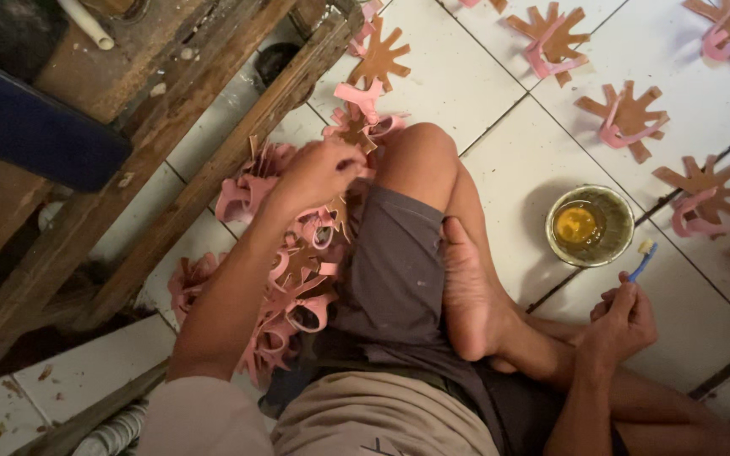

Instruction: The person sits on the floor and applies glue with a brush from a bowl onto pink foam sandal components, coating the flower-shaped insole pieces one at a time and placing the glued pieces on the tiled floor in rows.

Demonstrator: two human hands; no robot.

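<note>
Left hand (318, 173) reaching into the heap of pink-and-brown cut pieces (285, 270) beside the knee, fingers seemingly pinched on one, right hand (623, 321) closed around a blue toothbrush (642, 260) poised near the glue bowl (590, 225), glued pieces (627, 118) spread apart across the tiled floor (500, 169), likely drying.
</note>
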